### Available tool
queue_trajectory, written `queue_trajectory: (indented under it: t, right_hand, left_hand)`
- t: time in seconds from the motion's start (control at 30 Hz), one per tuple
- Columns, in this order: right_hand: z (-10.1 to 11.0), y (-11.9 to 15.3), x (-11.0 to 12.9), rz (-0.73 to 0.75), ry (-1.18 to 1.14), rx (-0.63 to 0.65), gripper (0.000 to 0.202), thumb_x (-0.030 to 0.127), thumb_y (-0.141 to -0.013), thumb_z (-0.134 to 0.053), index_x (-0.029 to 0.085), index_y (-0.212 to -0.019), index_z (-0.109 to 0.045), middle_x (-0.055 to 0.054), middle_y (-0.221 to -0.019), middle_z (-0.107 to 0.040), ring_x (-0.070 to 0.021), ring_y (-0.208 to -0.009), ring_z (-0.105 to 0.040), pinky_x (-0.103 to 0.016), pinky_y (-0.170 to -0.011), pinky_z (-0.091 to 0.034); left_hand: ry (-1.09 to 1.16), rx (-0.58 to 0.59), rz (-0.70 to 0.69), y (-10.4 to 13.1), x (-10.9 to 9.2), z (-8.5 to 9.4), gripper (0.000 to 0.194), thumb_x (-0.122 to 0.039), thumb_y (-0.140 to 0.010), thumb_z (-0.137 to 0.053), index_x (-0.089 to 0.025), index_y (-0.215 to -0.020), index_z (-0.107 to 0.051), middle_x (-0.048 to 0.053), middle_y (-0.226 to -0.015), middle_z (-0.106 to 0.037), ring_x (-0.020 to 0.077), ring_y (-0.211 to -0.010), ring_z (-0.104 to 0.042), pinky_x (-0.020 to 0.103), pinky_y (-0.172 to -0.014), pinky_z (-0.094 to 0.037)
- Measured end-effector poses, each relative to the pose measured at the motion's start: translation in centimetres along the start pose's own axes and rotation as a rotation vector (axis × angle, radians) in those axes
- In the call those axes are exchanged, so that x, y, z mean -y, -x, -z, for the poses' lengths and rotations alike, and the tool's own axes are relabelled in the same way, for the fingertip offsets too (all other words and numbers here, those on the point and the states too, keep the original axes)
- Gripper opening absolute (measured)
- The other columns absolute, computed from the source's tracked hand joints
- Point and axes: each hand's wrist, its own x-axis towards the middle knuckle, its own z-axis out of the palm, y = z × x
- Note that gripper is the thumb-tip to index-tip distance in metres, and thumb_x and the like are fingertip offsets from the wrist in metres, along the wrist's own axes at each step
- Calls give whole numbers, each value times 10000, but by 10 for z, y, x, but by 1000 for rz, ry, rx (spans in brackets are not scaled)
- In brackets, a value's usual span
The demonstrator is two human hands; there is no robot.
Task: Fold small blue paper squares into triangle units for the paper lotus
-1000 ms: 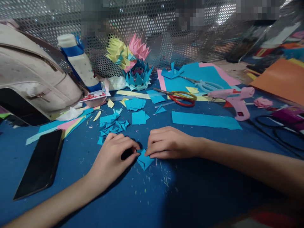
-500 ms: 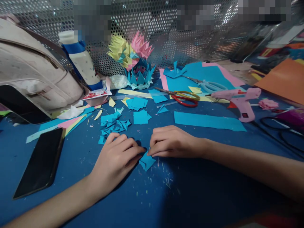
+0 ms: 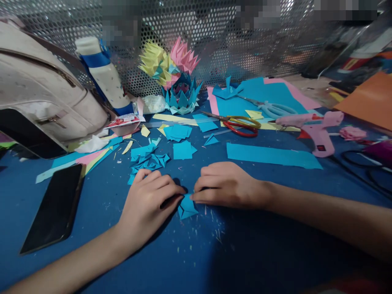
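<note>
One folded blue paper [image 3: 187, 209] sits on the table [image 3: 147, 269], left hand [image 3: 153, 198] pinching one side, right hand [image 3: 225, 185] the other!

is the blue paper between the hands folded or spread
Folded: the blue paper shows flaps and crease lines on its near side; the left hand and right hand touch its far part.

There are two hands [image 3: 150, 200], two phones [image 3: 53, 208], two pairs of scissors [image 3: 241, 130], one glue gun [image 3: 320, 130] and one bottle [image 3: 108, 81].

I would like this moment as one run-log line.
left hand: touching folded blue paper; right hand: touching same paper; beyond: folded blue pieces, pink glue gun
</note>
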Motion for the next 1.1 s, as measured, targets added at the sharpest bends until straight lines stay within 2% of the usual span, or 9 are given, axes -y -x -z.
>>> queue_trajectory:
  t: [0.17,0.3,0.63,1.0,1.1]
  right_hand:
    - [1,-3,2,41,34,26,293,353,-1040,-439,200,-1005,-686,-3,-853,-645,-148,-673,-411,-318,-585,-254]
    - [1,-3,3,31,34,48,284,340,-1038,-445,197,-1001,-687,0,-836,-630,-151,-660,-391,-319,-581,-250]
    - [0,-1,1,4,3,68,205,341,-1011,-514,221,-1035,-679,14,-851,-628,-144,-686,-418,-325,-593,-265]
    - [-1,1,0,18,65,11,228,343,-1026,-484,221,-1020,-676,-4,-868,-623,-135,-685,-437,-318,-591,-269]
    - [0,1,0,-22,46,-15,208,329,-1016,-505,222,-1003,-683,-3,-873,-639,-137,-696,-451,-307,-602,-290]
  left_hand:
    - [-1,-6,-21,-1,2,-1,106,-214,-984,-597,-273,-986,-685,-45,-862,-689,159,-763,-553,359,-747,-281]
    - [1,-17,-63,-1,6,-3,128,-182,-976,-605,-279,-987,-689,-50,-921,-704,164,-799,-568,361,-755,-289]
    - [-56,-35,-188,-1,9,-2,169,-190,-1016,-523,-232,-971,-680,-25,-889,-693,170,-791,-556,379,-787,-304]
    - [-220,-53,-308,0,14,-3,219,-176,-1029,-480,-212,-970,-688,-4,-914,-703,175,-788,-538,398,-850,-318]
    - [-229,-49,-335,0,14,-3,250,-177,-1038,-452,-202,-974,-692,7,-927,-706,181,-796,-540,404,-851,-324]
